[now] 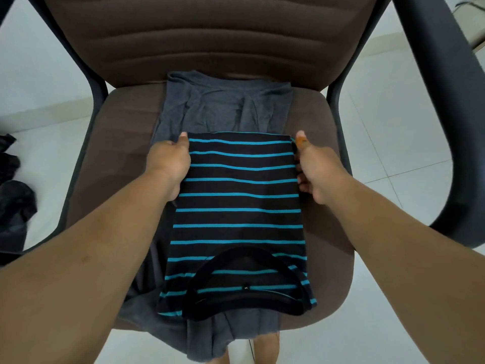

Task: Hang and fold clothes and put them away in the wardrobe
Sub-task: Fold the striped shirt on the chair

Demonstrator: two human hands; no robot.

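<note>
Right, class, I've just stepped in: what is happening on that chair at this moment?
A person is folding laundry on a brown office chair. A black shirt with blue stripes lies folded into a narrow panel on the seat, collar toward the person, on top of a grey garment spread under it. The left hand and right hand each hold a side edge of the striped shirt near its far end, thumbs on top. More dark clothes wait on the floor to the left.
</note>
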